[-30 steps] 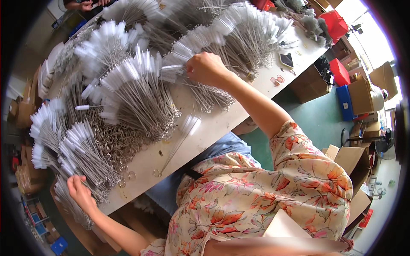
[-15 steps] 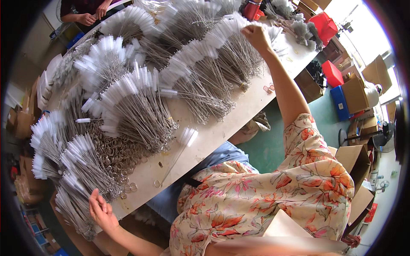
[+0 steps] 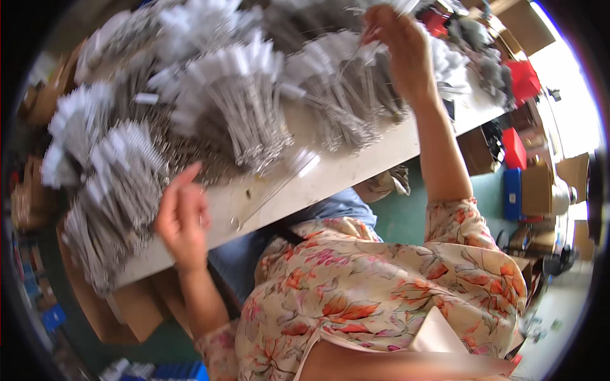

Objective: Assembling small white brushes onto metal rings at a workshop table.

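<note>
My right hand [image 3: 401, 54] is raised over the far brush piles, its fingertips pinched on a thin wire-stemmed brush; motion blur softens the detail. My left hand [image 3: 183, 219] hovers by the table's near edge, index finger stretched out and the others loosely bent, with nothing visible in it. Beside it lies a heap of metal rings [image 3: 198, 162]. Bundles of white-bristled wire brushes [image 3: 244, 101] fan across the table [image 3: 362, 162]. To the right of my left hand, a few loose brushes [image 3: 279, 188] lie with their looped ends toward me.
More brush bundles [image 3: 124, 178] crowd the table's left end. Cardboard boxes [image 3: 130, 311] stand below that end. Beyond the right edge are red bags [image 3: 513, 147], a blue box [image 3: 512, 193] and more cartons on the green floor.
The view has shifted. My left hand has moved right, away from the brushes at the left end. My right hand has lifted, and a wire now shows at its fingertips.
</note>
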The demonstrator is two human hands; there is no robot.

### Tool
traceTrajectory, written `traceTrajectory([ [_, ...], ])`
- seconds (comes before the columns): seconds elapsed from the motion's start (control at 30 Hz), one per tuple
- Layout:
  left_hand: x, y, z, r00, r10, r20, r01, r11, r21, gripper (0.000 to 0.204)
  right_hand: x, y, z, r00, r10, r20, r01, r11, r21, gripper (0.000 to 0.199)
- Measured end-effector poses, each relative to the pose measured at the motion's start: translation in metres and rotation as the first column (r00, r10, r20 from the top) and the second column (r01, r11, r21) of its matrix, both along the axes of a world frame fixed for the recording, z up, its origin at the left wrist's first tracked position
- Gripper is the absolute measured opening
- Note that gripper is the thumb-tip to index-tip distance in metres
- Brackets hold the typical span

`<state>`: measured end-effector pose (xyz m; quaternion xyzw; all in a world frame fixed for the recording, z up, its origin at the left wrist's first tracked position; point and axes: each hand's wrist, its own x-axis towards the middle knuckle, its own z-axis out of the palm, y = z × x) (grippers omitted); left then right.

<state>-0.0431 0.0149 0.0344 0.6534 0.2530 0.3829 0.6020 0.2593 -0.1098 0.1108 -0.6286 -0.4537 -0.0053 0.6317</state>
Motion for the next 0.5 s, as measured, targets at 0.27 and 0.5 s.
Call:
traceTrajectory([
  [0.27,0.06,-0.007,-0.007,0.998,0.035,0.058,-0.065,0.755,0.653,0.017,-0.137,0.025,-0.046,0.745,0.544,-0.386,-0.551,0.828,0.104,0.027],
  [0.5,0.031,-0.034,-0.047,0.995,-0.096,0.012,0.079,0.88,0.468,0.02,-0.137,0.015,-0.099,0.153,0.463,-0.873,-0.522,0.788,0.326,0.027],
])
